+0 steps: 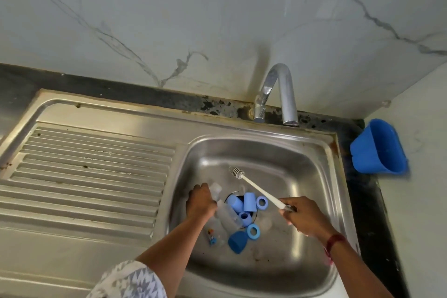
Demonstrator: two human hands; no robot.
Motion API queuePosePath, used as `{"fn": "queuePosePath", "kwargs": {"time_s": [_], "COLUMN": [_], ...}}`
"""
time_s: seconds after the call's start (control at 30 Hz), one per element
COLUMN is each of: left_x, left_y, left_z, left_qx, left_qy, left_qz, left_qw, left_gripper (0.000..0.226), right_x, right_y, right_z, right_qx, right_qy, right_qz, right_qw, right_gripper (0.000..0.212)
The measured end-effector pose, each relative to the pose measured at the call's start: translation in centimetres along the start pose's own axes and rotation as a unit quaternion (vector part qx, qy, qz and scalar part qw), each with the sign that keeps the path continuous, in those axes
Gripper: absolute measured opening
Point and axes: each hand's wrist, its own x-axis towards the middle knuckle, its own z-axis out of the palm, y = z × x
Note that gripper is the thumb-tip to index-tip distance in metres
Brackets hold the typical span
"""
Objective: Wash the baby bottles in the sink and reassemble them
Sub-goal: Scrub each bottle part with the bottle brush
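As both hands hung over the drain (229,197), grips: left hand (200,203) curled round a clear bottle (215,190), just left of the drain; right hand (306,218) clamped on the handle end of the bottle brush (260,190), right of the drain.
Brush head: pointed beyond the drain, apart from the bottle; not yet inserted.
Loose parts: second clear bottle (228,216) lay across the drain's near edge; blue caps (249,201) and blue rings (262,202) sat on and around the drain.
Risk 1: a ring could drop into the drain if bottle or brush nudged it.
Risk 2: judged that the bottle, if wet, could slip from the left hand.
Surroundings: tap (278,94) behind the drain, no stream visible; blue tub (378,147) far right; draining board (92,176) left.
Obstruction: parts crowded the drain.
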Motion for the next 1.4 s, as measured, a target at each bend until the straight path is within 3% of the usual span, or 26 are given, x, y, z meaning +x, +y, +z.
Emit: {"fn": "queuePosePath", "kwargs": {"time_s": [0.23, 0.47, 0.53, 0.63, 0.73, 0.87, 0.93, 0.97, 1.07, 1.2, 1.3, 1.4], "left_x": [1.0, -1.1, -1.9, -3.3, -4.2, -5.5, -6.2, -6.4, -7.2, -7.5, -7.6, -7.5], "left_y": [0.0, 2.3, 2.5, 2.4, 1.2, 0.0, -0.1, -0.1, -0.1, -0.1, 0.3, 0.6], "left_z": [0.1, -3.0, -3.8, -5.5, -6.8, -7.9, -8.1, -8.2, -8.3, -8.7, -9.1, -9.4], "left_qx": [0.042, -0.185, -0.322, -0.549, -0.628, -0.64, -0.643, -0.652, -0.682, -0.695, -0.7, -0.699], "left_qy": [0.008, 0.071, 0.059, -0.002, -0.028, -0.004, 0.021, 0.03, 0.043, 0.048, 0.06, 0.066], "left_qz": [-0.002, -0.012, -0.027, -0.084, -0.093, -0.052, -0.039, -0.036, -0.019, -0.01, -0.009, -0.003], "left_qw": [0.999, 0.98, 0.945, 0.832, 0.772, 0.767, 0.764, 0.757, 0.73, 0.717, 0.712, 0.712], "left_gripper": [0.041, 0.053, 0.044, 0.033, 0.03, 0.035, 0.035, 0.035, 0.035, 0.038, 0.036, 0.04], "right_x": [0.9, 0.4, -0.2, -1.1, -2.4, -3.7, -4.4, -4.6, -5.4, -6.1, -6.1, -5.3], "right_y": [0.1, 0.3, 0.2, -0.2, -1.1, -2.3, -2.7, -2.7, -2.8, -3.0, -3.1, -2.8], "right_z": [-0.5, -3.1, -4.1, -5.1, -5.8, -6.3, -6.3, -6.4, -6.5, -7.1, -7.5, -7.9], "right_qx": [-0.046, -0.063, -0.063, -0.068, -0.096, -0.129, -0.129, -0.129, -0.117, -0.093, -0.096, -0.111], "right_qy": [-0.033, 0.024, 0.044, 0.048, 0.052, 0.067, 0.077, 0.078, 0.084, 0.072, 0.054, 0.055], "right_qz": [-0.018, -0.043, -0.051, -0.07, -0.108, -0.137, -0.142, -0.143, -0.147, -0.171, -0.187, -0.198], "right_qw": [0.998, 0.997, 0.996, 0.994, 0.988, 0.98, 0.978, 0.978, 0.979, 0.978, 0.976, 0.972], "right_gripper": [0.021, 0.032, 0.034, 0.034, 0.038, 0.039, 0.029, 0.019, 0.026, 0.011, 0.033, 0.034]}}
